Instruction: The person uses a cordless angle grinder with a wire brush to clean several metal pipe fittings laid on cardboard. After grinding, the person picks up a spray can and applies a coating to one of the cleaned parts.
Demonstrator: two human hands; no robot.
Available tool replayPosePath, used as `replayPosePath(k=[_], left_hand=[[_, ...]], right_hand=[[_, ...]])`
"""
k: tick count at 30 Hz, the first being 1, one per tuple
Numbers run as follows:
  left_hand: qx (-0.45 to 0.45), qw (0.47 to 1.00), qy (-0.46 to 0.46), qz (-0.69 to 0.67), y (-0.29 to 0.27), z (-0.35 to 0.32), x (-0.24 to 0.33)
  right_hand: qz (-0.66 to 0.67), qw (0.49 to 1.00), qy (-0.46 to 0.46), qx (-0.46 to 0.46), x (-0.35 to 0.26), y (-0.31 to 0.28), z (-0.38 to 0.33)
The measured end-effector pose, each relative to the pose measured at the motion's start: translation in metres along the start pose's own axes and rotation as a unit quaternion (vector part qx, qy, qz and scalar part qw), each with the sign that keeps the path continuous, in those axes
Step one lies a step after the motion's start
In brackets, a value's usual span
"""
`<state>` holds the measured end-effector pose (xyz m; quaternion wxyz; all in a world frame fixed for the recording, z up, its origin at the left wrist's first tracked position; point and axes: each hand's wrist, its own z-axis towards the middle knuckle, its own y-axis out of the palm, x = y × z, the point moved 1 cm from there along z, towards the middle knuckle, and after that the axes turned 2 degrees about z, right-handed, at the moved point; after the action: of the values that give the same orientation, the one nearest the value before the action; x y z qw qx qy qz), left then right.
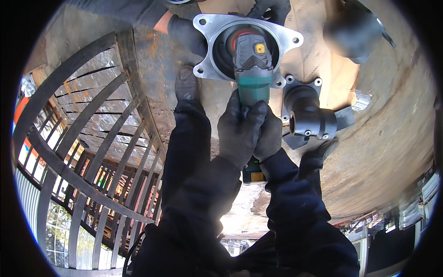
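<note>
Both my hands, in dark gloves, are closed around the handle of a green and black cordless angle grinder (254, 87). My left hand (235, 134) wraps it from the left, and my right hand (270, 134) grips from the right against it. The grinder's head reaches into the round opening of a silver metal flange housing (210, 55) with holes in its corner lugs; a bit of red shows by the head. What the disc touches inside is hidden. Another person's gloved hand (187, 37) rests at the housing's left side, and their other glove (272, 10) is behind its top edge.
A black flanged pipe fitting (307, 111) lies to the right of the grinder. Flattened cardboard (316, 51) covers part of the ground. A blurred dark round object (350, 32) is at the far right. Metal railing bars (99, 157) curve along the left. My shoes (187, 85) flank the work.
</note>
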<state>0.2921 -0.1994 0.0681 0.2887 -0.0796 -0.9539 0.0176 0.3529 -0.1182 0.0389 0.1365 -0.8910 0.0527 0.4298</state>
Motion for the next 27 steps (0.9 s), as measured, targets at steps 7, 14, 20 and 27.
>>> replayPosePath(k=[7, 14, 20, 27], left_hand=[[-0.044, 0.999, 0.011, -0.003, 0.001, 0.000, 0.011], [-0.036, 0.987, -0.028, -0.156, 0.002, 0.001, -0.011], [-0.050, 0.990, -0.040, -0.125, 0.017, -0.013, -0.025], [-0.051, 0.997, -0.031, -0.041, 0.010, -0.005, -0.006]], right_hand=[[-0.005, 0.999, -0.035, 0.008, -0.005, -0.005, 0.007], [-0.093, 0.993, -0.046, -0.048, 0.007, -0.018, 0.018], [-0.086, 0.994, -0.002, -0.064, 0.011, -0.041, -0.001], [-0.016, 1.000, 0.000, 0.005, 0.008, -0.016, -0.003]])
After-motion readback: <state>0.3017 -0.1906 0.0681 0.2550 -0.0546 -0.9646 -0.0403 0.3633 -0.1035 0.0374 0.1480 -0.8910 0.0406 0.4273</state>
